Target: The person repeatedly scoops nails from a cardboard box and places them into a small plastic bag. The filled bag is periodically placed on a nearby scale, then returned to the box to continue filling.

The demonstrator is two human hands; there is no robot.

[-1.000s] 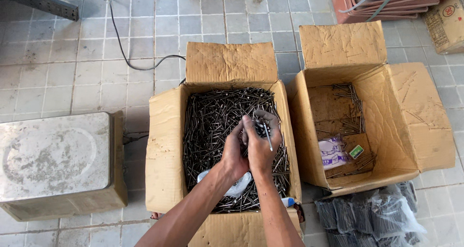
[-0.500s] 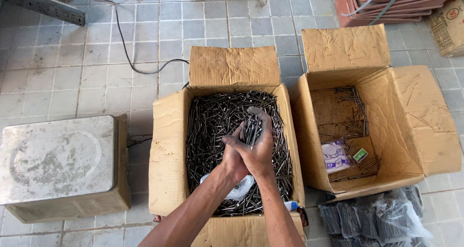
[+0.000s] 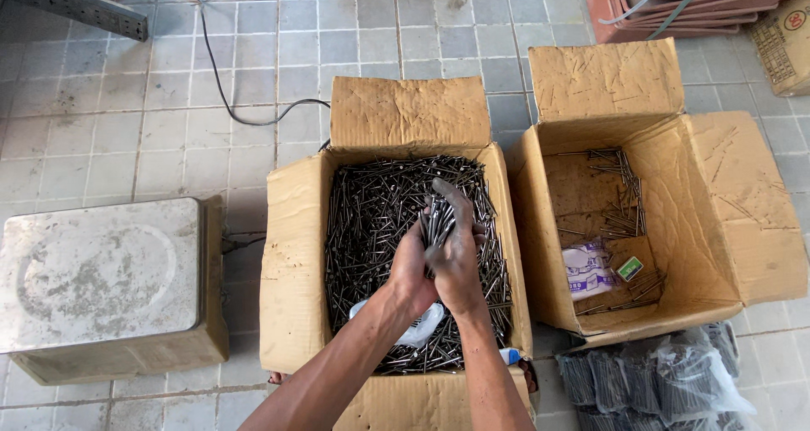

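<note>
Both hands — left hand, right hand — are pressed together, gripping a bundle of nails upright above the full cardboard box. A second box, nearly empty, stands just beside — on the tiled floor.

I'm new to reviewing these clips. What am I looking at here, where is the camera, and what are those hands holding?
No machine here: a person wears a camera on the head, looking down at their own bare hands. The left hand and right hand are pressed together around a bundle of long dark nails, above an open cardboard box full of such nails. To its right stands a second box, nearly empty, with a few nails and small packets. On the tiled floor, a metal-topped platform sits left, and clear bags of nails lie bottom right.
</note>
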